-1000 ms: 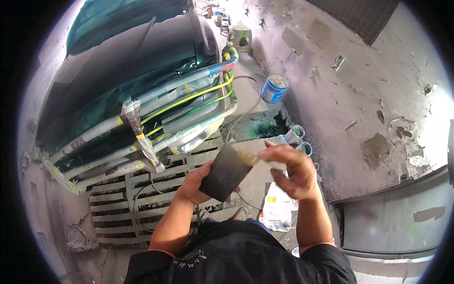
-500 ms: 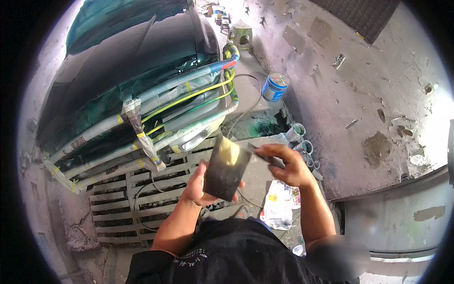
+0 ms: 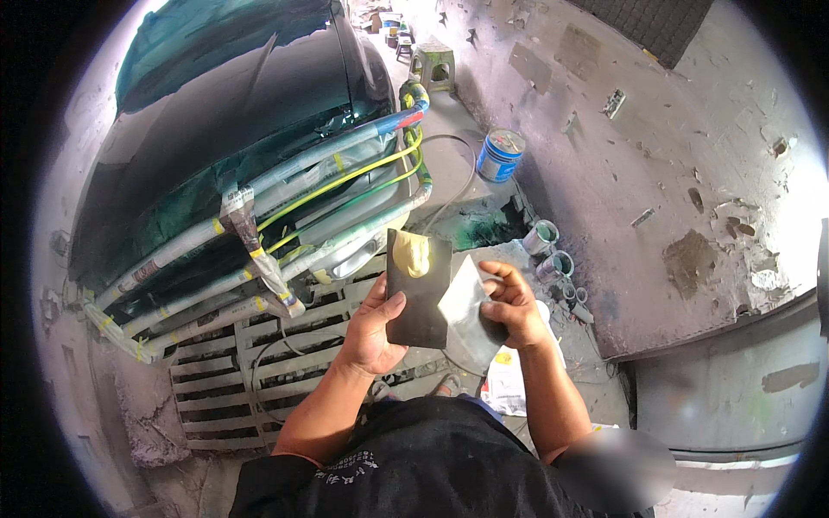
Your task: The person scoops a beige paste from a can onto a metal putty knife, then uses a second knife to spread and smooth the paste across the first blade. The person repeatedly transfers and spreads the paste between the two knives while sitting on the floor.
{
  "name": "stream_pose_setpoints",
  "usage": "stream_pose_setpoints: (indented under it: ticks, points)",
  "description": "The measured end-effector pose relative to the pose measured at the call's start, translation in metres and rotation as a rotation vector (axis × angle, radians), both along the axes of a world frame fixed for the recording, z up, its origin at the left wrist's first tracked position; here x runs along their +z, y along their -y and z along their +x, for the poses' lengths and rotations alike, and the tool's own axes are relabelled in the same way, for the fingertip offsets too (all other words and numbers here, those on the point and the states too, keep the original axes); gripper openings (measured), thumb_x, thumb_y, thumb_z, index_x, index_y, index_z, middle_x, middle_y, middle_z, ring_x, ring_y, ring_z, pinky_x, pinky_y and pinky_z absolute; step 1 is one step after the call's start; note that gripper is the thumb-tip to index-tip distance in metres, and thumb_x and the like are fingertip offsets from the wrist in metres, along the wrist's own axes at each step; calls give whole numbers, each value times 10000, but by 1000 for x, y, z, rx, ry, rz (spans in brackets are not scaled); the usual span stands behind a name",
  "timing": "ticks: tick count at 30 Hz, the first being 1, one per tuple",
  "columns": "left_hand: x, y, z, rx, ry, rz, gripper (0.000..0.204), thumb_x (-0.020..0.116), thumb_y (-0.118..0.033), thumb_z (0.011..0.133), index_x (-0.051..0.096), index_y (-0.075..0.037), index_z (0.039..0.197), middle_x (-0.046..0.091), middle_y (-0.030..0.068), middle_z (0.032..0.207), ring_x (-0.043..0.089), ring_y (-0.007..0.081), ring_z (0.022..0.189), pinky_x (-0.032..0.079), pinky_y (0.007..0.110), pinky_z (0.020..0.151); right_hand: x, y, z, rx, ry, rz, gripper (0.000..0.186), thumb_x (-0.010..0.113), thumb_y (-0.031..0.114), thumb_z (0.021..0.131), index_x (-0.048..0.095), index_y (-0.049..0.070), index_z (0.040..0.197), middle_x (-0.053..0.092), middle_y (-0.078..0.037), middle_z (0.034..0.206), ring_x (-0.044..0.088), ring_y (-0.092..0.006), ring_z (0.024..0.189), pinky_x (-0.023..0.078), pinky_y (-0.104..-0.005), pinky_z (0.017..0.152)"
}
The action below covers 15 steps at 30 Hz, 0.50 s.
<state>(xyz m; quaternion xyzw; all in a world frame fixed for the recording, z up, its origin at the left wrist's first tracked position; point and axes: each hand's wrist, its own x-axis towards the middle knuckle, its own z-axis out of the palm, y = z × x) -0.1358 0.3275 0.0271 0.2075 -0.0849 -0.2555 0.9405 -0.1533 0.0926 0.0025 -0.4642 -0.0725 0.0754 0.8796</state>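
Note:
My left hand (image 3: 370, 332) grips a dark rectangular putty board (image 3: 421, 311) by its left side, thumb on top. A lump of pale yellow putty (image 3: 413, 255) sits near the board's far end. In my right hand (image 3: 516, 311) is a thin, flat metal putty scraper (image 3: 466, 298), pinched between thumb and fingers. One face of the scraper catches the light, and its left corner is close to the board's right edge; whether they touch, I cannot tell.
At the left stands a car (image 3: 224, 112) with masking-wrapped front bars (image 3: 337, 183). Beneath lies a slatted pallet (image 3: 207, 393). A blue can (image 3: 501, 155), open tins (image 3: 541, 237), a stool (image 3: 433, 65) and a hose (image 3: 462, 194) lie ahead. A pitted wall (image 3: 639, 173) rises on the right.
The scraper has come away from the putty end toward me and turned, so its bright face shows. The board has shifted slightly and stands straighter. The putty remains on it.

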Motion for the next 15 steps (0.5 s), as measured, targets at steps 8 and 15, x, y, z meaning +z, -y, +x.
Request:
stream_pose_setpoints:
  ticks: [8,15]
  points:
    - [-1,-4,3,81,-65,0,423,511,-74,904,451,-80,1323,550,85,1244,545,235,1128,443,409,959,9,-4,-23,85,58,-61,654,668,-63,698,446,41,1304,652,-106,976,636,-186,893,513,-279,771]
    - [3,5,-5,-14,-63,-5,417,492,-53,908,441,-73,1321,540,93,1252,533,233,1144,439,412,971,1,4,2,-20,-6,-33,600,587,-102,746,447,73,1302,641,-77,967,624,-155,805,502,-261,685]
